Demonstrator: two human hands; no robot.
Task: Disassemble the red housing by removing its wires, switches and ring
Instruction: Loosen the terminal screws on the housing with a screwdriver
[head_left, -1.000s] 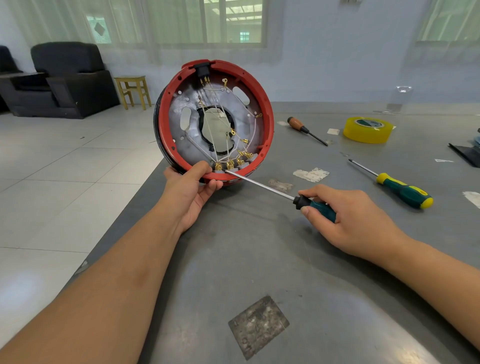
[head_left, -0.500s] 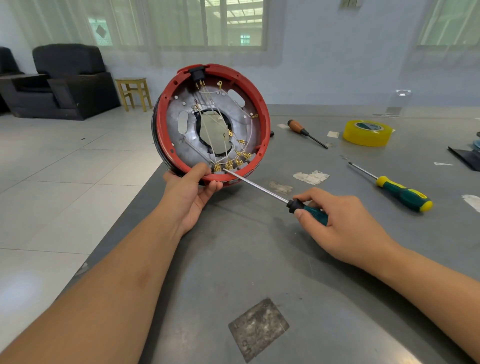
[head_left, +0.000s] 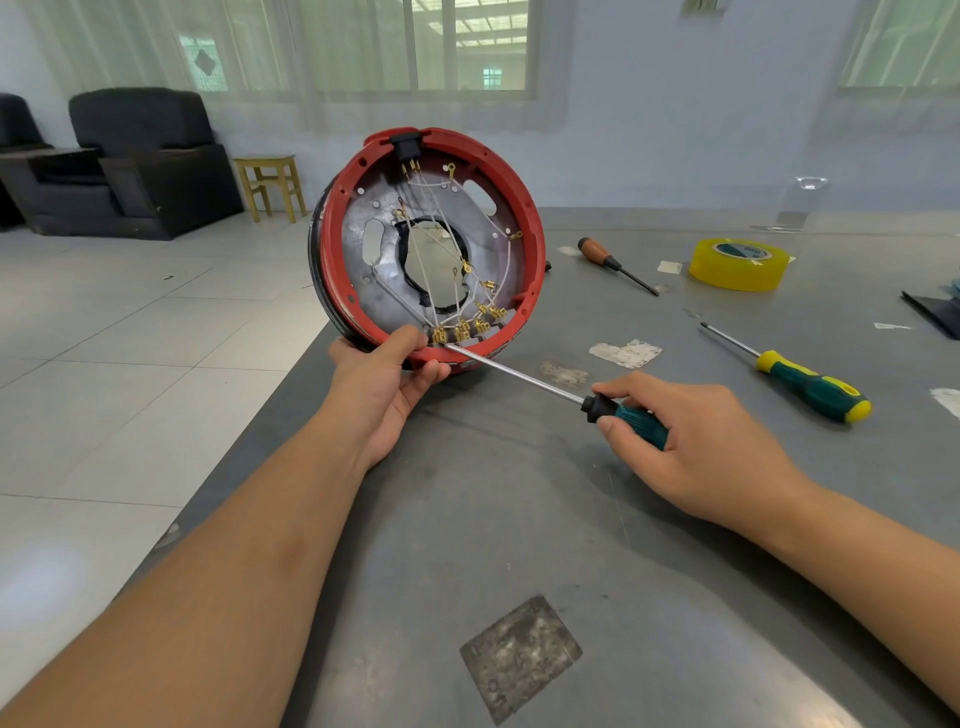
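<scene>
Head view shows your left hand (head_left: 387, 387) gripping the lower rim of the red housing (head_left: 529, 218), thumb inside the rim and fingers under it, so the housing stands on edge at the table's (head_left: 519, 519) near-left corner, its open side toward you. Your right hand (head_left: 691, 441) is clenched around the green handle of the screwdriver (head_left: 524, 376), whose tip touches the brass terminals (head_left: 462, 330) at the bottom of the housing.

I judge the housing to be stiff and moderately light, since one hand keeps it upright. The red rim looks like hard, smooth plastic and can slip; hold it at the rim, never by the wires (head_left: 452, 260). These white wires are thin and flexible and cross the central opening; the small terminals probably bend easily, so lever them gently. The inner plate (head_left: 384, 208) is dull grey metal with oval holes, and a black connector (head_left: 405, 145) sits at the top.

On the table lie a second green-yellow screwdriver (head_left: 810, 387), a wooden-handled one (head_left: 597, 252) and a yellow tape roll (head_left: 737, 262).
</scene>
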